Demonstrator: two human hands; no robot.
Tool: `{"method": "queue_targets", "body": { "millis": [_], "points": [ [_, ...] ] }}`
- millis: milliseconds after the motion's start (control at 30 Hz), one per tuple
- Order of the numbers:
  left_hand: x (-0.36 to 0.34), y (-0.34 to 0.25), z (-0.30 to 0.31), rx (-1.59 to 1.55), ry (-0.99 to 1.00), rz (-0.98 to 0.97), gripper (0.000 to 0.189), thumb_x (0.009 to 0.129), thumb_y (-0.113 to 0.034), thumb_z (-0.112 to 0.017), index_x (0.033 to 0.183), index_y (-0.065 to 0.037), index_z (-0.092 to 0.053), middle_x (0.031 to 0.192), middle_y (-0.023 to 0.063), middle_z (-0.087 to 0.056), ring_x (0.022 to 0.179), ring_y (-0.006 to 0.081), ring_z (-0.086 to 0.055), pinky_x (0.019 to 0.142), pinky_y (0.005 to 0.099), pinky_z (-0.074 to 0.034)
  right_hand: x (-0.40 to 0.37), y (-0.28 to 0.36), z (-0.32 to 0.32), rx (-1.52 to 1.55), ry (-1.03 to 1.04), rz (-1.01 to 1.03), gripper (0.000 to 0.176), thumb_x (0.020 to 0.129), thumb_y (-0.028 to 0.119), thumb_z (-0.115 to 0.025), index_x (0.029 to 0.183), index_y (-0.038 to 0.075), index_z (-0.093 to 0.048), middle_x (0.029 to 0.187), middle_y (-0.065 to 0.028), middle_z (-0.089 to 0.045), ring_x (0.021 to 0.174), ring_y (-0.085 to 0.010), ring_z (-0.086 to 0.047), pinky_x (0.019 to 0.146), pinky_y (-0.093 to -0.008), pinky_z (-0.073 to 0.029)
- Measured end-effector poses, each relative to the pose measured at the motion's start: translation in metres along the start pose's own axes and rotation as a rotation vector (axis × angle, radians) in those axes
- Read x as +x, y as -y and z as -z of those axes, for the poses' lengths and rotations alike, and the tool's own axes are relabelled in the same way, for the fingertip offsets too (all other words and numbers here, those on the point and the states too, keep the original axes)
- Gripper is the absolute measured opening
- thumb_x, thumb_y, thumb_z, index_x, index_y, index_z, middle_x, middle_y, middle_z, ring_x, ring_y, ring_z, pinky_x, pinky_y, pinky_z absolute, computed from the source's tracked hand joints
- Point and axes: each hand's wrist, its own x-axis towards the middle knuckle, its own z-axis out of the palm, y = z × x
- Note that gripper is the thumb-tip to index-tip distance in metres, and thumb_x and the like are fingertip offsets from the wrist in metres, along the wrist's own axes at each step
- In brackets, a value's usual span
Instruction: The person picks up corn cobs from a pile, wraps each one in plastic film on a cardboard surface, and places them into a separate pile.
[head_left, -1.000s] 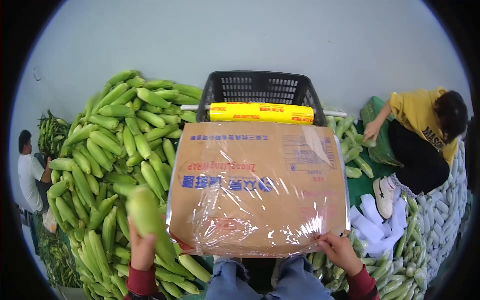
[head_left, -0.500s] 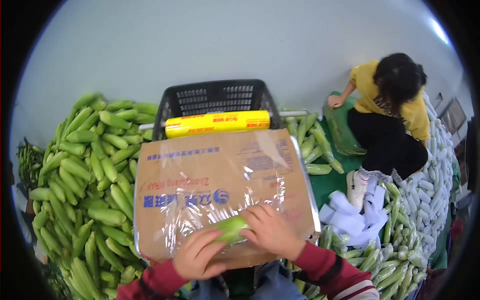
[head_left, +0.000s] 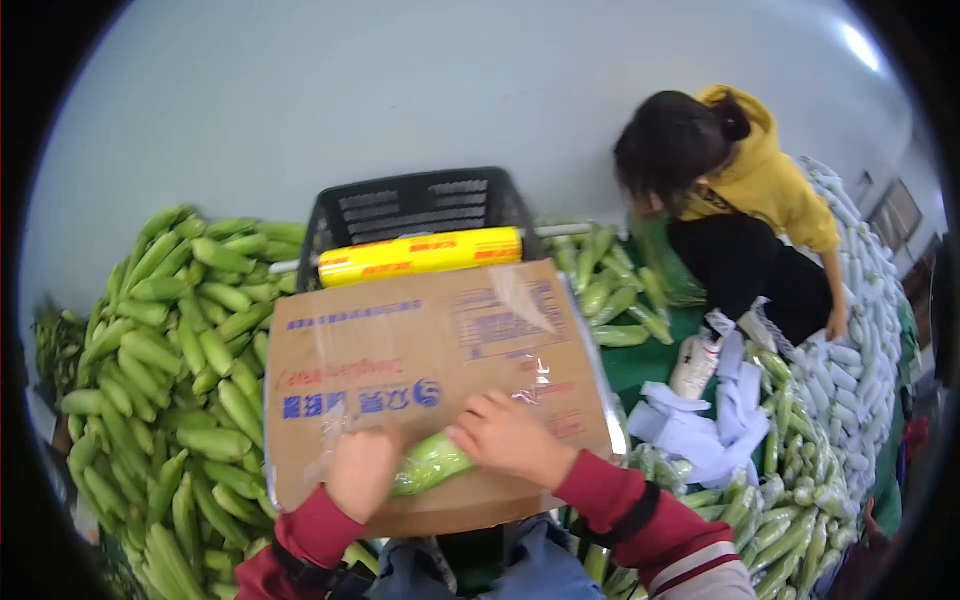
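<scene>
Leafy heap: dark green stalks (head_left: 58,345), well to the left of the cardboard box (head_left: 345,345), blurred at the edge of the view.
Corn pile: green cobs (head_left: 150,370), heaped along the box's left side, nearly all pointing different ways.
Left hand: the left hand (head_left: 363,472), over the near part of the box, at the left end of the cob; blurred, so I cannot tell whether its fingers are closed on it.
Basket: black basket (head_left: 405,212), behind the far edge of the box.
Film roll: yellow roll (head_left: 420,256) on a rod, lying along the box's far edge.
Cob in work: green cob (head_left: 432,464) with shiny clear film on it, lying tilted on the near half of the box, between both hands.
Right hand: the right hand (head_left: 512,437), above the box, fingers bent over the cob's right end; I cannot tell how firmly they hold.
White cloths: crumpled cloths (head_left: 690,430), right of the box.
Co-worker: person in yellow (head_left: 770,190), seated beyond the box's far right corner.
Wrapped cobs: film-covered cobs (head_left: 790,540), right of the box's near corner.
</scene>
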Motion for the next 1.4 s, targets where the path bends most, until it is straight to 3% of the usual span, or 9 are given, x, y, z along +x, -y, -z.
{"method": "queue_targets", "body": {
  "millis": [67,167,400,700,867,933,1100,1267,1400],
  "points": [
    [-0.023,-0.023,0.009,0.006,0.212,0.041,0.031,0.086,-0.024,-0.061,0.102,0.002,-0.056,0.100,0.0180,-0.063,0.091,0.0285,-0.066,0.069,0.0391,-0.055,-0.004,0.025,0.015,-0.011,0.353,-0.282,0.027,0.092,0.030,-0.060,0.094,0.003,-0.063,0.100,-0.0125,-0.059,0.082,-0.0346,-0.062,0.067,-0.0443,-0.052],
    [-0.051,-0.030,-0.016,-0.212,-0.293,-0.207,0.072,0.089,-0.038,-0.060,0.136,0.012,-0.039,0.132,0.0337,-0.048,0.126,0.0430,-0.046,0.106,0.0516,-0.034,0.000,0.024,0.017,0.105,0.411,-0.409,0.031,0.094,0.033,-0.058,0.101,0.004,-0.061,0.108,-0.0136,-0.060,0.080,-0.0379,-0.064,0.063,-0.0487,-0.052],
    [0.088,0.058,-0.010,-0.106,-0.516,-0.184,0.072,0.084,-0.032,-0.065,0.135,0.012,-0.039,0.141,0.0286,-0.042,0.134,0.0408,-0.038,0.109,0.0447,-0.035,0.039,0.004,0.011,-0.147,-0.262,0.380,0.052,0.077,0.044,-0.071,0.112,0.008,-0.058,0.107,-0.0104,-0.062,0.080,-0.0331,-0.064,0.064,-0.0452,-0.052],
    [0.147,0.073,0.019,-0.017,0.114,-0.205,0.078,0.072,-0.031,-0.078,0.125,0.017,-0.046,0.130,0.0371,-0.047,0.122,0.0455,-0.048,0.104,0.0435,-0.042,0.047,0.022,0.030,-0.105,0.451,0.250,0.056,0.074,0.052,-0.069,0.105,0.005,-0.059,0.085,-0.0163,-0.067,0.072,-0.0347,-0.066,0.059,-0.0452,-0.052],
    [0.128,0.088,0.020,-0.442,-0.028,-0.185,0.075,0.074,-0.033,-0.077,0.132,0.005,-0.048,0.136,0.0333,-0.043,0.124,0.0453,-0.046,0.105,0.0426,-0.041,-0.053,0.021,0.048,0.477,1.059,0.037,0.059,0.083,0.059,-0.064,0.105,0.005,-0.062,0.084,-0.0209,-0.066,0.081,-0.0398,-0.064,0.072,-0.0460,-0.051],
    [0.090,0.072,0.001,-0.628,-0.616,-0.170,0.071,0.078,-0.034,-0.074,0.137,-0.005,-0.048,0.142,0.0312,-0.037,0.128,0.0440,-0.044,0.105,0.0458,-0.040,-0.093,-0.005,0.046,0.574,0.898,-0.156,0.059,0.088,0.051,-0.064,0.121,0.002,-0.055,0.116,-0.0181,-0.061,0.097,-0.0368,-0.064,0.084,-0.0444,-0.050],
    [-0.001,-0.032,0.011,-0.948,-0.496,-0.646,0.068,0.078,-0.013,-0.076,0.139,-0.011,-0.048,0.143,0.0215,-0.036,0.134,0.0421,-0.038,0.095,0.0485,-0.049,-0.091,0.020,0.064,1.618,0.584,-0.766,0.057,0.097,0.038,-0.056,0.141,0.006,-0.038,0.123,-0.0128,-0.056,0.107,-0.0198,-0.060,0.080,-0.0378,-0.055],
    [0.027,-0.047,0.066,-2.104,-0.607,-0.621,0.039,0.091,-0.017,-0.057,0.128,-0.007,-0.047,0.123,0.0135,-0.047,0.110,0.0273,-0.055,0.078,0.0369,-0.055,-0.032,0.053,0.032,2.436,0.789,-0.317,0.068,0.098,0.063,-0.029,0.140,0.011,-0.042,0.111,-0.0146,-0.064,0.089,-0.0252,-0.067,0.066,-0.0359,-0.057],
    [0.023,-0.015,0.060,-1.329,-0.725,-0.045,0.035,0.095,-0.028,-0.051,0.119,-0.003,-0.056,0.110,0.0116,-0.055,0.096,0.0221,-0.058,0.076,0.0323,-0.050,-0.040,0.037,0.059,2.289,0.377,-0.635,0.059,0.102,0.051,-0.035,0.140,0.008,-0.041,0.123,-0.0135,-0.061,0.094,-0.0245,-0.068,0.067,-0.0339,-0.057]
  ]
}}
